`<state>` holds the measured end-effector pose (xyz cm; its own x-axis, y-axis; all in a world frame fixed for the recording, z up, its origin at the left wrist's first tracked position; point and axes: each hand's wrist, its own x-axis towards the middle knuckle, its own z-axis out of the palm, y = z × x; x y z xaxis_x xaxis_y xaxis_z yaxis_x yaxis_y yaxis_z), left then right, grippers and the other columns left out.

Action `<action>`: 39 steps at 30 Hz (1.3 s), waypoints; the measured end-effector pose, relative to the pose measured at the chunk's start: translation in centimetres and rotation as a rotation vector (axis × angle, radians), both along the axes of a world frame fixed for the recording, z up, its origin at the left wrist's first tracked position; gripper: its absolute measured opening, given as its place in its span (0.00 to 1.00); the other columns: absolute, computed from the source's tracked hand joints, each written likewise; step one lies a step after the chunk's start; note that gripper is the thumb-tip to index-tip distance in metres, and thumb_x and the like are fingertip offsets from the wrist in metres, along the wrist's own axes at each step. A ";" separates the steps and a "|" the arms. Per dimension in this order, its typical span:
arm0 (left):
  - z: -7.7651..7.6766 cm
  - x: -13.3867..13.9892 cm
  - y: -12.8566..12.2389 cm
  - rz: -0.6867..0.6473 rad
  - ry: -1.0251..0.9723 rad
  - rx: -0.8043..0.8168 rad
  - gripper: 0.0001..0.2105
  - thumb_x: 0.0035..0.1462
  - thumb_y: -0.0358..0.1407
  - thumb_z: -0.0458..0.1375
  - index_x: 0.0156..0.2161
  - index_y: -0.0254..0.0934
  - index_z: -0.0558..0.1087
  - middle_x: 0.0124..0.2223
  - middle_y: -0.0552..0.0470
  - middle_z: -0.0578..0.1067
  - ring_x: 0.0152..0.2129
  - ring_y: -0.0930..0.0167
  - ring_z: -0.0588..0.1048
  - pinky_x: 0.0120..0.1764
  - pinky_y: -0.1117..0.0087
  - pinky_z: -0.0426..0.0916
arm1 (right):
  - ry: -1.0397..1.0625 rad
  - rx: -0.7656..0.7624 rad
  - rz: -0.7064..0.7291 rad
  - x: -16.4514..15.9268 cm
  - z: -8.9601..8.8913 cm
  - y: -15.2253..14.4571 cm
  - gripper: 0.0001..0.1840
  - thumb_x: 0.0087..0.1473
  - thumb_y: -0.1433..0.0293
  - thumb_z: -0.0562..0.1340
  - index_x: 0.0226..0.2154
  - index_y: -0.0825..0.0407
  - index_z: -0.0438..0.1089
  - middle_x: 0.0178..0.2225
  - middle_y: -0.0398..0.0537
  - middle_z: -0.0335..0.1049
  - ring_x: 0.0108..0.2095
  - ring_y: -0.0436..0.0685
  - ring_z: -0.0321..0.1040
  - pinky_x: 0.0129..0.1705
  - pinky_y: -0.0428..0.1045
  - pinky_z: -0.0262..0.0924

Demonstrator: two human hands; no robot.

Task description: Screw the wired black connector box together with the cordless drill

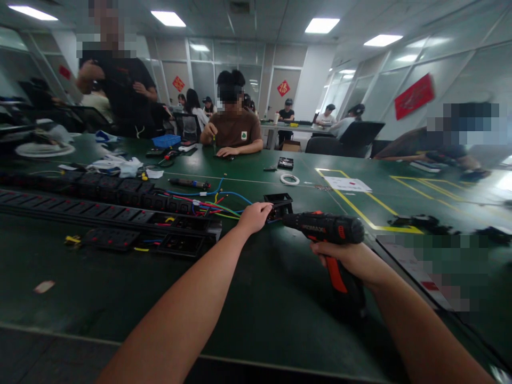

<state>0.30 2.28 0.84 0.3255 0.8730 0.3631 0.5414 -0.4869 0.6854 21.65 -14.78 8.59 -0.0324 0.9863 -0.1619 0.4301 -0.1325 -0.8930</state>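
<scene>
Head view, with 12 o'clock straight ahead across the worktop point(256, 306): see a drill point(320, 226) in the right hand point(354, 260), nose toward 9 o'clock, handle slanting down toward 5, and a black box point(284, 204) just beside the nose on the 10 o'clock side. Read the drill's long axis as lying nearly along the 9-to-3 line, pointed across the body at the near part of the box. Cannot tell contact from a narrow gap between nose and box; too dark there for a bit to show.

Count the left hand point(256, 217) as the nearer of the 2: right at the 8 o'clock edge of the box, fingers curled and bunched. Cannot tell from this angle between a clasp on the box and a pinch on some small part of it. Right fingers clearly wrapped round the drill's handle, with the box toward 10 o'clock from there, past the drill's body.

Follow the wires point(212, 207) from beside the left hand toward 9 o'clock, to black strips point(120, 212) laid in rows. Find a tape roll point(289, 183) beyond the box toward 12 o'clock, apart from both hands.
</scene>
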 end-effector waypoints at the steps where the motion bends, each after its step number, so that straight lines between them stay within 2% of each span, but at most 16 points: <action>1: 0.0 0.0 0.0 -0.002 0.000 0.001 0.19 0.68 0.41 0.49 0.53 0.37 0.78 0.55 0.46 0.78 0.53 0.63 0.74 0.57 0.66 0.65 | 0.007 0.006 0.013 0.1 -0.1 0.1 0.13 0.46 0.59 0.68 0.26 0.52 0.72 0.20 0.42 0.69 0.22 0.53 0.65 0.24 0.47 0.58; 6: 0.0 0.0 0.1 -0.007 0.003 0.002 0.19 0.68 0.41 0.49 0.54 0.38 0.78 0.54 0.46 0.78 0.53 0.64 0.74 0.57 0.66 0.65 | 0.045 0.050 0.029 0.6 -0.4 0.3 0.15 0.47 0.59 0.68 0.33 0.53 0.76 0.25 0.45 0.73 0.24 0.54 0.67 0.27 0.48 0.59; 11: 0.0 0.0 0.2 -0.006 -0.002 0.004 0.19 0.68 0.41 0.49 0.53 0.37 0.78 0.55 0.46 0.78 0.54 0.63 0.74 0.58 0.66 0.65 | 0.009 0.038 0.018 0.6 -0.1 0.2 0.16 0.47 0.59 0.68 0.35 0.53 0.76 0.22 0.44 0.71 0.24 0.54 0.67 0.26 0.48 0.58; 20: 0.0 0.1 0.1 0.007 -0.009 0.006 0.19 0.68 0.41 0.49 0.54 0.37 0.78 0.55 0.46 0.78 0.54 0.64 0.74 0.58 0.66 0.65 | -0.089 0.063 -0.016 0.5 0.6 -0.2 0.22 0.47 0.54 0.70 0.38 0.54 0.75 0.23 0.44 0.71 0.26 0.55 0.68 0.28 0.49 0.60; 25: -0.1 0.2 0.1 0.003 -0.018 0.011 0.20 0.68 0.41 0.48 0.54 0.36 0.77 0.55 0.46 0.78 0.54 0.65 0.74 0.59 0.67 0.64 | -0.077 0.094 0.039 0.9 0.6 -0.2 0.24 0.49 0.53 0.69 0.41 0.53 0.76 0.27 0.47 0.74 0.29 0.57 0.70 0.32 0.51 0.65; 31: 0.0 0.2 -0.2 0.006 -0.007 0.012 0.19 0.68 0.41 0.48 0.53 0.38 0.78 0.55 0.47 0.78 0.54 0.64 0.74 0.58 0.66 0.65 | -0.097 0.111 0.096 1.2 0.4 -0.1 0.25 0.50 0.52 0.69 0.45 0.52 0.76 0.39 0.52 0.77 0.32 0.58 0.71 0.36 0.53 0.68; 35: 0.2 0.1 -0.3 0.008 -0.009 0.003 0.19 0.67 0.41 0.48 0.53 0.39 0.78 0.54 0.48 0.79 0.53 0.65 0.75 0.57 0.67 0.66 | -0.104 0.104 0.093 1.6 0.3 0.0 0.29 0.51 0.52 0.69 0.51 0.51 0.74 0.42 0.52 0.77 0.32 0.57 0.71 0.37 0.53 0.69; 39: 0.2 0.2 -0.4 0.012 -0.014 0.010 0.19 0.67 0.42 0.49 0.53 0.39 0.78 0.53 0.48 0.79 0.52 0.64 0.75 0.56 0.66 0.66 | -0.117 0.065 0.109 1.8 0.5 0.1 0.30 0.51 0.50 0.68 0.51 0.50 0.74 0.42 0.51 0.77 0.33 0.58 0.72 0.38 0.54 0.69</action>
